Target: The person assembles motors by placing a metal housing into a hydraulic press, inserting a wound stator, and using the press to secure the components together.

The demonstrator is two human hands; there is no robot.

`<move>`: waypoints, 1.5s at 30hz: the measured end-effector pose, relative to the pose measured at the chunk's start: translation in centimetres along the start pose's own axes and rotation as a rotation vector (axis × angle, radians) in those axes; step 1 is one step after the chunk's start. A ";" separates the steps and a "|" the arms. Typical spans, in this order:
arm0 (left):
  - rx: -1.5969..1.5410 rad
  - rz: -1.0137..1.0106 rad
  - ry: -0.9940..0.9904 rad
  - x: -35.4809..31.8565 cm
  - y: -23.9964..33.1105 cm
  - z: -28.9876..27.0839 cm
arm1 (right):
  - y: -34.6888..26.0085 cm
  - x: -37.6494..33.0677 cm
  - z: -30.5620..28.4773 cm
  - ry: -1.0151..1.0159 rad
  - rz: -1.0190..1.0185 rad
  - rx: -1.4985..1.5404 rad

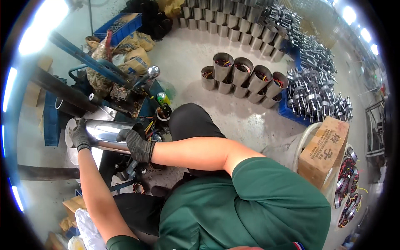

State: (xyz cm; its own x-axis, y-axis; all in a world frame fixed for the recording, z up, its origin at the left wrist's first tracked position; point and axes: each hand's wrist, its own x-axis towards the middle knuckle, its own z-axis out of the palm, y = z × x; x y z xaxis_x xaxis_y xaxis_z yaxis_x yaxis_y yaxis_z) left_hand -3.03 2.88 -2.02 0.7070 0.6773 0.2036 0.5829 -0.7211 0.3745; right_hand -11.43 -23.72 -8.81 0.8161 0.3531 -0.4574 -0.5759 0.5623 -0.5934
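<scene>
Shiny cylinder point(109, 130) is partly being covered by the right gloved hand point(137, 144), green shirt point(208, 214) is being cut off by the lower edge

My grey-gloved right hand point(136, 144) could pass over the pale grey floor point(183, 62) beyond my black-trousered knee point(191, 121), up to the stacked silver metal cylinders point(241, 78). Ahead of my grey-gloved left hand point(80, 135), a thick black round bar point(62, 89) blocks passage.

Left arm point(96, 189) extended, right arm point(189, 153) bent, the gloved left hand point(80, 135) and right hand point(137, 145) both have curved fingers point(122, 135).
</scene>
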 end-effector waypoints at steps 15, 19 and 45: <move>-0.833 -0.078 -0.111 1.6 -4.6 -0.3 | -21.4 -1.7 -14.0 -0.092 -0.070 -0.005; -0.518 0.002 -0.030 2.7 -5.6 1.0 | -31.5 -4.9 -20.9 0.151 -0.210 -0.343; -0.637 0.546 -0.086 0.5 -4.4 -2.5 | -49.5 -8.9 -53.1 0.778 -0.077 -1.738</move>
State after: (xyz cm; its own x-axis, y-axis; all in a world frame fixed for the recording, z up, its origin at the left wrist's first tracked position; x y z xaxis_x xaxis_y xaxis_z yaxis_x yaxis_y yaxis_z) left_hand -6.25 6.75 -1.31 0.8672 0.2251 0.4443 -0.1687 -0.7066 0.6872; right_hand 7.30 -94.43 -10.57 0.9244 -0.2772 -0.2618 -0.3530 -0.8818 -0.3128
